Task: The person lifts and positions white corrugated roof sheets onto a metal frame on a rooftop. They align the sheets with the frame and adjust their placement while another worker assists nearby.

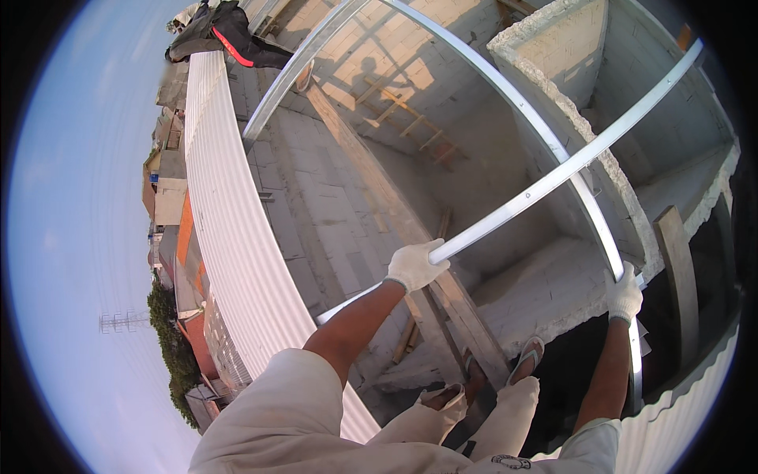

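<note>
left hand, gloved: grip wrapped round the diagonal steel channel, which runs from upper right down toward the corrugated sheet. right hand, gloved too: closed round the crossing steel channel. they cross ahead of the hands; can't tell if they touch there or only overlap in view.

to handle it well, i'd hold the diagonal one snug in the palm so it can't roll, and move it slowly: small wrist turns likely swing the far end a lot. lean on the right-hand one only if it's fixed, which i can't see. feet in sandals by the planks, so weight central, no overreach. mind the rough wall edge and the co-worker upper left.
</note>
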`<state>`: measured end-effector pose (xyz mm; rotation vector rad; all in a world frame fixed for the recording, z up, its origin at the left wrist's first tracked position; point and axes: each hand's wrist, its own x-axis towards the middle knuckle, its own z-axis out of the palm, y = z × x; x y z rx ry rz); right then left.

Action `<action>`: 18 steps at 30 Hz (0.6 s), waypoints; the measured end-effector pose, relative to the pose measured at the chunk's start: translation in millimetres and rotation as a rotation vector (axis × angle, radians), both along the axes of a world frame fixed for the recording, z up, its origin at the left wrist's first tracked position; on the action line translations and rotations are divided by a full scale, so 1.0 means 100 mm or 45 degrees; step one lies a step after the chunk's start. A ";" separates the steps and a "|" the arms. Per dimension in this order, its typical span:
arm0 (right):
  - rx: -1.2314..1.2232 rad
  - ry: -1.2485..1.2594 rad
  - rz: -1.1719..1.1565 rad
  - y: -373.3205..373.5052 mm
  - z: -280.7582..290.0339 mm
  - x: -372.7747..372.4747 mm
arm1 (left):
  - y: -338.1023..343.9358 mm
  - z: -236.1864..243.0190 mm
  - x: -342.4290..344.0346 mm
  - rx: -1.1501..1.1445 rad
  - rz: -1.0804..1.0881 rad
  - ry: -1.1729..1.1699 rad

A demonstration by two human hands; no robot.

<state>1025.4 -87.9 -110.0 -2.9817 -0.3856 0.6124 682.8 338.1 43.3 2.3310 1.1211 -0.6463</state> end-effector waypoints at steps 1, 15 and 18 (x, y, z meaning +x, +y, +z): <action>-0.006 0.014 -0.010 0.02 0.01 0.02 | 0.00 -0.01 -0.01 0.002 0.005 -0.005; -0.118 0.030 0.026 0.02 0.13 0.04 | -0.15 -0.31 0.03 0.071 0.047 -0.100; -0.106 -0.038 0.057 -0.04 0.01 0.04 | -0.14 -0.38 0.00 0.086 0.049 -0.091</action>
